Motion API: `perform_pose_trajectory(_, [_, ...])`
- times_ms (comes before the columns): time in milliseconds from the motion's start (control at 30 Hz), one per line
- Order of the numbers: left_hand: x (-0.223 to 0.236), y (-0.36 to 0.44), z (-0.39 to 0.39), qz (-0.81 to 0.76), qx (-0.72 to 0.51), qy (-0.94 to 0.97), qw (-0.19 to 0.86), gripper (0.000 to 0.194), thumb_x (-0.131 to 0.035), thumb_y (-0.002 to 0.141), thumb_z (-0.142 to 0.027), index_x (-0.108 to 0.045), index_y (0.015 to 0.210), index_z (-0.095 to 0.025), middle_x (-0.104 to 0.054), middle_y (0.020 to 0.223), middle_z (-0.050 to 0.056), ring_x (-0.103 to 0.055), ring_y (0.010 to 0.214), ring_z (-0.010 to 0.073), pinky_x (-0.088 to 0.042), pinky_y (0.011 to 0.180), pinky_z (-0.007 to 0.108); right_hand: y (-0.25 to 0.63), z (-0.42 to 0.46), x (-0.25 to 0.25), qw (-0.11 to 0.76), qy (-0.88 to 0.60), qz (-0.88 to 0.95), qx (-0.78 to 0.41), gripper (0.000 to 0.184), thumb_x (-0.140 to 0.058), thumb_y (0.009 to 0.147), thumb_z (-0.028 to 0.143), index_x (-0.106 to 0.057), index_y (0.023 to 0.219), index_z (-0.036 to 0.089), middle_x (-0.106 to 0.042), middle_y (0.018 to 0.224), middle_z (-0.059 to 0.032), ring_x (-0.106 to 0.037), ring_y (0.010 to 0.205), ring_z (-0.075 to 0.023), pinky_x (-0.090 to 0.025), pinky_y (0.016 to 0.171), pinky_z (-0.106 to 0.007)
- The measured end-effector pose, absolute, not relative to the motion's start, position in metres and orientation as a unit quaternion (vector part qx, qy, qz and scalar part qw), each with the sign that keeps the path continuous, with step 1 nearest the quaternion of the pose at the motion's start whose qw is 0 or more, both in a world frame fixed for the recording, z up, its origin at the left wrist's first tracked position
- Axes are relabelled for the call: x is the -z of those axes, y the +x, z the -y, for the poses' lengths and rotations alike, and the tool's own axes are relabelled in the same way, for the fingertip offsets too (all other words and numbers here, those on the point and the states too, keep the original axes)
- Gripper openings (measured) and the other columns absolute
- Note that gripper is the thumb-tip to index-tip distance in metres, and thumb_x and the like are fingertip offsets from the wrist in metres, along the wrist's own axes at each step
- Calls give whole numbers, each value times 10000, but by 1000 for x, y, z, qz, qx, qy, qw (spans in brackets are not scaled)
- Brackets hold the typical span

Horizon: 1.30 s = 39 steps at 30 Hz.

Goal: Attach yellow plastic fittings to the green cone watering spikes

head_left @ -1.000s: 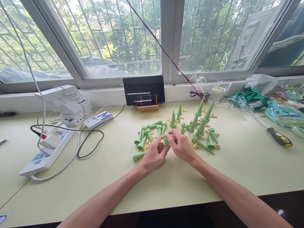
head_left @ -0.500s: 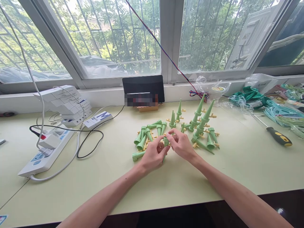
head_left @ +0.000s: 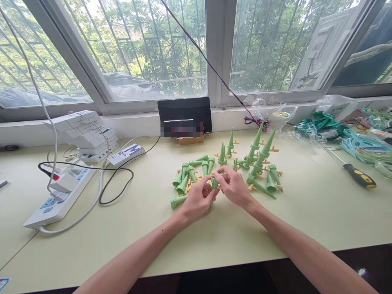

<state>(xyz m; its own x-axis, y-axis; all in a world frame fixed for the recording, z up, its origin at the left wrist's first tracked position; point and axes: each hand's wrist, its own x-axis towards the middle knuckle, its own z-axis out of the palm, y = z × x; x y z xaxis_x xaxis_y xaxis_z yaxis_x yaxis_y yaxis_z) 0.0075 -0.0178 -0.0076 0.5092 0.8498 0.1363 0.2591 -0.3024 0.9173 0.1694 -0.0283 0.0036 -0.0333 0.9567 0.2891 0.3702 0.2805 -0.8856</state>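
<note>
Person's L hand (head_left: 198,199) grasps a small green spike (head_left: 214,183) btwn thumb & fingers, just above the bench (head_left: 171,249) at centre; R hand (head_left: 235,187) has thumb & index finger bent in at the spike's upper end, but can't tell what, if anything, they pinch. Just L of the hands: a loose heap of green cone pieces (head_left: 183,185), mostly lying down. Behind & to the R: upright green spikes (head_left: 230,148), plus two taller nested stacks (head_left: 255,143), leaning, w/ yellow valves (head_left: 273,150) sticking out. Writing: white box (head_left: 125,156) on the L shows a big blue "M" w/ smaller dark characters, too fine to read; stacked white boxes (head_left: 87,136) behind it carry tiny print, also illegible. Far R, a clear bag w/ a round yellowish label (head_left: 281,114), words too small. Dark tablet (head_left: 183,107) stands by the window; pixelated patch covers its lower front, above a cardboard stand (head_left: 191,141). Also: white power strip (head_left: 69,200) at L, black-&-yellow screwdriver (head_left: 359,175) & plastic-wrapped green items (head_left: 321,124) at R.
</note>
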Motion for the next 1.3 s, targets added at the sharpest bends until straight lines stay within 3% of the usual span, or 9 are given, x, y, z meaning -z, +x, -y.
perform_pose_trajectory(433, [5,8,17,-375,-338,718,480,424,-578,895,-412,-507,1247,-187,-622,650,-22,-497,373,81,-410,424,207,168,31,-5,482,-495,648,-320,294,-424,975,482,-532,920,214,-456,504,64,-415,443,-115,-320,451,-226])
perform_pose_trajectory(867, [0,9,16,-422,-390,673,465,407,-592,881,-447,-485,1185,-197,-601,612,-45,-505,345,93,-399,370,203,169,30,-3,501,-483,649,-307,249,-494,953,441,-538,998,200,-626,699,-1,-545,554,-140,-426,545,-260])
perform_pose_trajectory(1033, [1,9,14,-426,-400,669,460,415,-598,879,-450,-486,1192,-203,-577,592,-59,-493,343,91,-407,377,208,168,29,-3,504,-482,650,-303,252,-503,946,438,-556,883,200,-635,774,-19,-540,572,-130,-424,541,-261])
perform_pose_trajectory(1300, [3,8,16,-413,-394,691,444,427,-580,888,-447,-474,1219,-200,-559,605,-62,-486,363,89,-410,410,217,169,29,-1,486,-506,645,-303,359,-467,957,457,-491,704,204,-497,547,31,-459,497,-120,-367,507,-257])
